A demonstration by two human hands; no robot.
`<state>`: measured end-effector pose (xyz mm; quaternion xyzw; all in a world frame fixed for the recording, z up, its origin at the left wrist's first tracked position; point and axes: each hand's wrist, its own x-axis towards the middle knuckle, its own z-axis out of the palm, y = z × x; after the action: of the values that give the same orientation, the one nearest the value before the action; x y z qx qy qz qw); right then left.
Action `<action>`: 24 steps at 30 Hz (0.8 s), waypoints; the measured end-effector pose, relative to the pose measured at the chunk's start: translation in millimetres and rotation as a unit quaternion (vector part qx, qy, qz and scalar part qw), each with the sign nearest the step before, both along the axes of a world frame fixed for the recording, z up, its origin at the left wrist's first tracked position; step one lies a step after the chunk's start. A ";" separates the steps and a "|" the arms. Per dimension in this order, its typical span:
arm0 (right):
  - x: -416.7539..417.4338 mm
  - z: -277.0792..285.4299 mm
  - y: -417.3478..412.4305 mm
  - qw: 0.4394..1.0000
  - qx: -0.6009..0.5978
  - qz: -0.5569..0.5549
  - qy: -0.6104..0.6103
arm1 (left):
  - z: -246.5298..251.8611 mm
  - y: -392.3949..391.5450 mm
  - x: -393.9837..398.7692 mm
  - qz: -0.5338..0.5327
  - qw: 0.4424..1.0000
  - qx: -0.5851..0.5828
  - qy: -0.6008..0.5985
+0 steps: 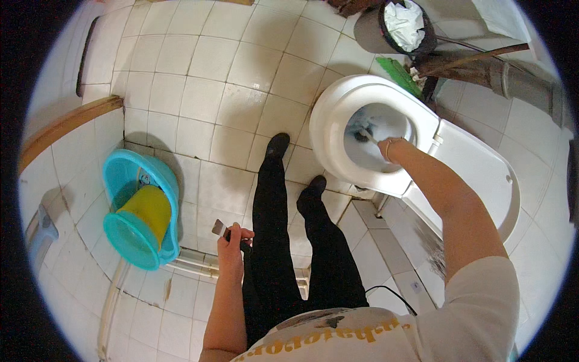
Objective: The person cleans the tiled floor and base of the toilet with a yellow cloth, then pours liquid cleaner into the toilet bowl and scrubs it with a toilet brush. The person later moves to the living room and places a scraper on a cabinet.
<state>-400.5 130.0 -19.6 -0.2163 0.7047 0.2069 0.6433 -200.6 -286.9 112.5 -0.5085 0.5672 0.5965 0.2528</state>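
Note:
A white toilet (pixel 328 135) stands at the right with its seat down and its lid (pixel 484 176) raised. My right hand (pixel 391 149) reaches over the bowl and grips the pale handle of a toilet brush (pixel 371 136). The brush's head is down in the bowl by the dark drain opening, too blurred to make out fully. In my left hand (pixel 231 246), beside my left leg, is a scraper (pixel 219 227). Its flat metal blade sticks out past my fingers, which hide most of the dark handle.
A blue plastic basin (pixel 169 181) leans at the left wall, holding a yellow and turquoise bucket (pixel 151 208). Behind the toilet are a trash bin (pixel 371 31) with white paper, a green brush-like object (pixel 398 74) and a grey pipe (pixel 475 68). White tiles (pixel 194 99) cover the floor.

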 end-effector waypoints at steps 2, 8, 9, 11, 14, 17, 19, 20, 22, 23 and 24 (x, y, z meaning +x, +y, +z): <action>-2.3 -29.5 -1.2 1.000 0.011 -0.007 0.018 | 4.7 -3.2 -2.1 -0.001 1.000 -0.016 -0.020; 28.3 -61.1 31.0 0.999 -0.037 -0.019 0.014 | 7.0 -11.2 0.6 0.025 0.999 -0.029 -0.021; 30.4 -53.1 35.1 0.998 -0.045 -0.053 0.001 | 7.9 -9.8 -0.7 0.031 0.999 -0.021 -0.019; 23.6 -9.4 29.4 0.962 -0.011 -0.267 -0.051 | 9.9 -7.7 3.1 0.039 0.999 -0.011 -0.017; 26.3 31.7 42.2 0.955 -0.030 -0.254 -0.150 | 4.4 0.1 6.4 0.037 0.999 0.008 -0.010; 5.5 54.4 9.5 0.928 -0.002 -0.340 -0.155 | 3.1 8.2 5.1 0.032 0.999 0.014 -0.004; 3.2 26.2 9.4 0.976 -0.055 -0.196 -0.083 | 2.5 9.9 2.6 0.036 0.999 0.022 -0.004; 13.4 -21.8 26.9 0.991 -0.051 -0.102 -0.068 | 1.9 7.9 -1.7 0.018 1.000 0.017 -0.005; 23.3 -85.2 32.1 0.998 -0.031 -0.003 -0.047 | 2.5 1.7 -2.9 -0.010 1.000 -0.001 -0.014; 26.2 -103.7 26.4 0.999 -0.009 -0.003 -0.039 | 1.0 -3.0 1.2 -0.007 1.000 -0.006 -0.026; 23.8 -111.1 18.5 1.000 0.010 0.001 -0.029 | 0.7 -9.0 6.0 0.000 0.999 -0.014 -0.035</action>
<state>-376.7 148.5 -130.6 -0.2162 0.6835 0.2078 0.6655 -194.6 -296.0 113.3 -0.5324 0.5662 0.5703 0.2658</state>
